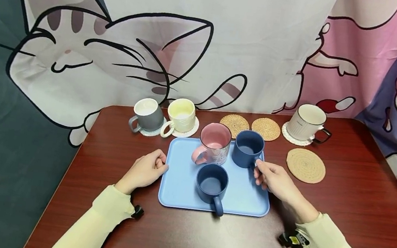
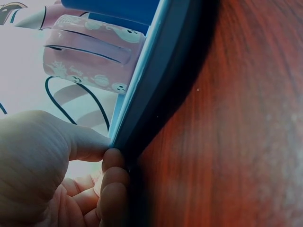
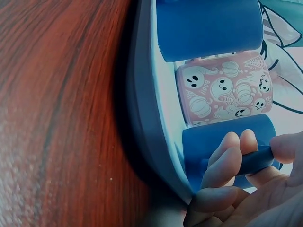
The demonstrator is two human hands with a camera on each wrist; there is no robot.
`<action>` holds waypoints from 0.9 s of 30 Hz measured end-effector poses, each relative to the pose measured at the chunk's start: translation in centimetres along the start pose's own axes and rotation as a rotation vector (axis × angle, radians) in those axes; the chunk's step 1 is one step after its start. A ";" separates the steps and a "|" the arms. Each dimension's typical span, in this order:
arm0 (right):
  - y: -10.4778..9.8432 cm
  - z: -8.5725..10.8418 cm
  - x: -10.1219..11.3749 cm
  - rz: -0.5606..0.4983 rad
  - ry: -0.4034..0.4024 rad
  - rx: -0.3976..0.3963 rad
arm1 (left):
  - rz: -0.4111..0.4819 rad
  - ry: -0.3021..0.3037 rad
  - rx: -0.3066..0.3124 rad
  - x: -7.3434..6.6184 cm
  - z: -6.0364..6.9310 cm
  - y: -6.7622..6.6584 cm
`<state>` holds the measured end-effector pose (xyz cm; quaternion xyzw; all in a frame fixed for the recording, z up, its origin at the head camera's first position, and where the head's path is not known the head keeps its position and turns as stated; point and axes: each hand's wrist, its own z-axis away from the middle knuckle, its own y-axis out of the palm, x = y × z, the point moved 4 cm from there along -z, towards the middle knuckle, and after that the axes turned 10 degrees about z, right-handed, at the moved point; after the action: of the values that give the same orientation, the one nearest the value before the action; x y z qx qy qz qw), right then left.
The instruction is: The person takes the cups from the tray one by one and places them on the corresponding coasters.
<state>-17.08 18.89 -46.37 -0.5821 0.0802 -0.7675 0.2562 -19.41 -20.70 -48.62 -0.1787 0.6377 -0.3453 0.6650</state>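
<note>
On the light blue tray (image 1: 178,184) stand a pink mug (image 1: 215,143) with white ghost and pumpkin prints, a blue mug (image 1: 248,149) at the back right and another blue mug (image 1: 211,184) at the front, its handle pointing toward the tray's near edge. My left hand (image 1: 144,170) pinches the tray's left edge between thumb and fingers, as the left wrist view shows at the rim (image 2: 124,111). With thumb and fingers my right hand (image 1: 277,181) holds the handle (image 3: 255,160) of the back right blue mug.
Behind the tray are a grey mug (image 1: 148,116) and a cream mug (image 1: 181,117) on white coasters, with two woven coasters (image 1: 234,125) (image 1: 266,129) beside them. A white mug (image 1: 306,123) with a dark handle stands at the back right, a round woven coaster (image 1: 305,166) in front of it.
</note>
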 end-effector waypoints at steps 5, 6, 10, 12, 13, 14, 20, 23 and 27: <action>0.0 0.0 -0.1 -0.004 -0.001 -0.022 | 0.000 -0.002 -0.001 0.0 0.0 -0.1; 0.0 -0.1 -0.2 -0.002 -0.004 -0.027 | 0.000 -0.002 0.000 0.0 0.0 -0.1; 0.2 -0.1 -0.2 -0.025 -0.004 -0.034 | 0.002 -0.005 0.004 0.1 0.1 -0.2; 0.2 0.0 -0.2 -0.043 0.000 -0.032 | 0.000 -0.005 0.001 0.1 0.1 -0.2; 0.1 0.0 -0.2 -0.054 0.005 -0.030 | -0.002 -0.004 -0.002 0.1 0.2 -0.3; 0.1 0.0 -0.2 -0.064 0.009 -0.029 | -0.002 -0.001 -0.005 0.0 0.2 -0.3; -0.7 0.2 -0.1 -0.117 0.020 -0.011 | -0.001 0.014 -0.002 -0.3 0.1 -0.2; -1.3 0.2 0.1 -0.128 0.008 0.001 | 0.001 0.015 0.000 -0.4 0.1 -0.1; -2.4 0.0 0.6 -0.123 -0.021 0.007 | 0.004 0.014 0.002 -0.4 0.2 -0.1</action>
<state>-17.88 20.68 -44.86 -0.5929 0.0390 -0.7760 0.2115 -19.27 -20.56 -48.28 -0.1741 0.6424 -0.3461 0.6612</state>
